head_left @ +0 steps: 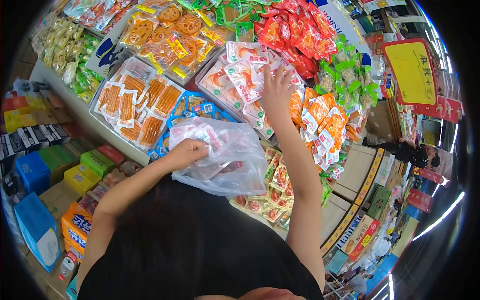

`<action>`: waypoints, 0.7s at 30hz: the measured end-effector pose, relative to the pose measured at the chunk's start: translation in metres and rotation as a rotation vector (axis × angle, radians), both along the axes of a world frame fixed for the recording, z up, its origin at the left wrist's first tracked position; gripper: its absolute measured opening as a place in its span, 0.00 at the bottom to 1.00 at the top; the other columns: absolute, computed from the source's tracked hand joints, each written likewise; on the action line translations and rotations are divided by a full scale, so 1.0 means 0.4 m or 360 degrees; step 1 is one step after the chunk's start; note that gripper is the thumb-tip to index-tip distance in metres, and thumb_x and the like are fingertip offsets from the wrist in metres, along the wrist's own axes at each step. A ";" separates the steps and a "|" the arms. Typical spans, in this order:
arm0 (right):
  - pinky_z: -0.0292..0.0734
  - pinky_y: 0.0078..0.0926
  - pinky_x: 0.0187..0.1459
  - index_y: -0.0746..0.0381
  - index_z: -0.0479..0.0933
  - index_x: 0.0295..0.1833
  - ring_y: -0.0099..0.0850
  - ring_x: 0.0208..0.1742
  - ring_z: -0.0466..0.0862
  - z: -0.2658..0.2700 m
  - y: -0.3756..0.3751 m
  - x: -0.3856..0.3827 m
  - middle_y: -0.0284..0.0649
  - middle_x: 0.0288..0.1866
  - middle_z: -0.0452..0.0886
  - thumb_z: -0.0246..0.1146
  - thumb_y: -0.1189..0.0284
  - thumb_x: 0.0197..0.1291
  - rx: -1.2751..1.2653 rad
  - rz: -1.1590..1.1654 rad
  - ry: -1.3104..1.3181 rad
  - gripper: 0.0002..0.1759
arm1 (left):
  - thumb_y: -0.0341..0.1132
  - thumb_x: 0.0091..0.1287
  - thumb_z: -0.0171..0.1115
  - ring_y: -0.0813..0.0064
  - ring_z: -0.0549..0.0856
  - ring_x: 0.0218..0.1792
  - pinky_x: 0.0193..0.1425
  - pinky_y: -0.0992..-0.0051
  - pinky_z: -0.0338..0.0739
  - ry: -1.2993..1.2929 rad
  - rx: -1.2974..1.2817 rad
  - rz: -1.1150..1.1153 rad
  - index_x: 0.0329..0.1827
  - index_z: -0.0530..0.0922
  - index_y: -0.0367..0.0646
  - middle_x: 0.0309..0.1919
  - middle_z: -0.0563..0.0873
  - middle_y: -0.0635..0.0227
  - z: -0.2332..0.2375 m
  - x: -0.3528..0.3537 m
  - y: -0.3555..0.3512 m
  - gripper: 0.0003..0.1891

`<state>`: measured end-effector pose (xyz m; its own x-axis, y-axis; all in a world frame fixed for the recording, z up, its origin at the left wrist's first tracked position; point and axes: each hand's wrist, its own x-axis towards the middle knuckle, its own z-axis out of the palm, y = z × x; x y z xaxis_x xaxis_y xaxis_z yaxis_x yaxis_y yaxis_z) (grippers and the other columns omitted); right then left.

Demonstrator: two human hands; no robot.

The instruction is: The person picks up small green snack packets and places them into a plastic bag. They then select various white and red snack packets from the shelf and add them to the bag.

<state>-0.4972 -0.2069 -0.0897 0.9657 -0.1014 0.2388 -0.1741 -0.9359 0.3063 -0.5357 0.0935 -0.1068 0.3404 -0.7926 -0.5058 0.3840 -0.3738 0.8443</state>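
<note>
My left hand (189, 152) pinches the edge of a thin, whitish plastic bag (235, 172). Through the bag, several packets with red and white print show. My right hand (278, 89) is over a tray of pink-and-white packets (240, 77), its fingers spread on or just above them; exact contact is hard to tell. Orange packets (325, 122) lie to the right of this hand. Blue packets (200, 104) are just beyond the bag, and a tray of brown stick snacks (135, 102) stands to their left.
Sliced snack packets (175, 35), red packets (295, 30) and green packets (355, 75) fill the far side of the display. Coloured boxes (50, 165) are stacked at the left. A yellow sign (410, 72) hangs at the right, with a person (410, 152) farther off.
</note>
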 end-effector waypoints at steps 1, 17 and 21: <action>0.72 0.56 0.49 0.52 0.61 0.69 0.59 0.65 0.65 0.004 0.006 0.008 0.56 0.67 0.63 0.58 0.77 0.55 -0.0008 -0.0107 0.0039 0.34 | 0.39 0.69 0.54 0.89 0.73 0.27 0.30 0.82 0.69 0.0013 0.0006 0.0014 0.39 0.82 0.36 0.25 0.79 0.78 0.002 0.000 -0.001 0.14; 0.78 0.34 0.49 0.55 0.68 0.65 0.45 0.52 0.81 0.189 -0.149 -0.064 0.47 0.56 0.79 0.54 0.86 0.52 0.1207 0.0111 -0.0151 0.32 | 0.39 0.69 0.54 0.89 0.74 0.29 0.32 0.82 0.69 -0.0080 -0.0156 0.0034 0.40 0.82 0.35 0.27 0.80 0.77 -0.043 -0.007 0.005 0.15; 0.71 0.29 0.60 0.54 0.56 0.74 0.43 0.60 0.78 0.192 -0.214 -0.110 0.46 0.61 0.75 0.53 0.85 0.59 0.1881 0.0239 -0.0278 0.36 | 0.40 0.69 0.54 0.88 0.76 0.31 0.37 0.82 0.71 -0.0027 -0.0033 -0.0033 0.41 0.82 0.35 0.29 0.82 0.76 -0.025 -0.004 0.006 0.15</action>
